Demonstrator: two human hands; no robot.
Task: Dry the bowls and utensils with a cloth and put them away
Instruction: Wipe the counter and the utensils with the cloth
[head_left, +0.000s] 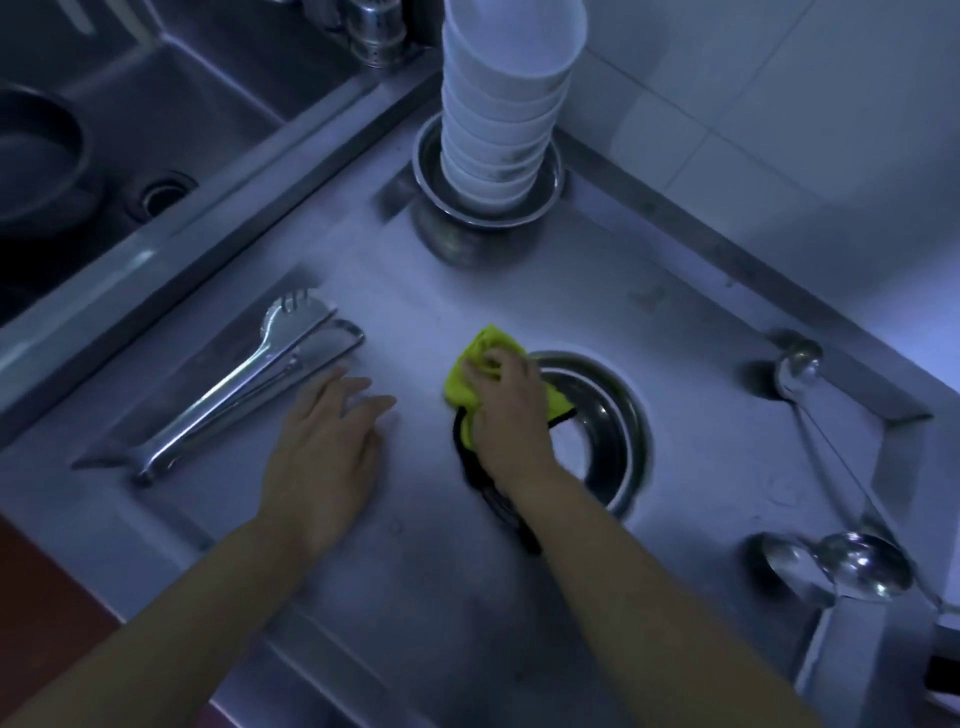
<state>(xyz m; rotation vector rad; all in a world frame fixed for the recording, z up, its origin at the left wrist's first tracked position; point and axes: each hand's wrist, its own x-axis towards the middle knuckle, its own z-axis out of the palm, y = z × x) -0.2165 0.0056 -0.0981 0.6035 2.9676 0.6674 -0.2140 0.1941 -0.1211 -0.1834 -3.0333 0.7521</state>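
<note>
A crumpled yellow-green cloth with a dark edge (480, 382) was gripped in the right hand (506, 410), fingers curled round it, at the left rim of a shallow round steel bowl (605, 431) lying on the stainless steel desk (415, 291). The left hand (324, 441) was laid flat on the desk, fingers straight and slightly apart, holding nothing, just beside a pair of long steel tongs (244, 389). At the far corner a tall stack of white bowls (506, 104) was seen standing inside a steel basin (488, 208). Two long-handled steel ladles (852, 566) were left at the right edge. The work was judged to be partly done: the white bowls appeared gathered, while the steel bowl, tongs and ladles were still to be dried and stored.
</note>
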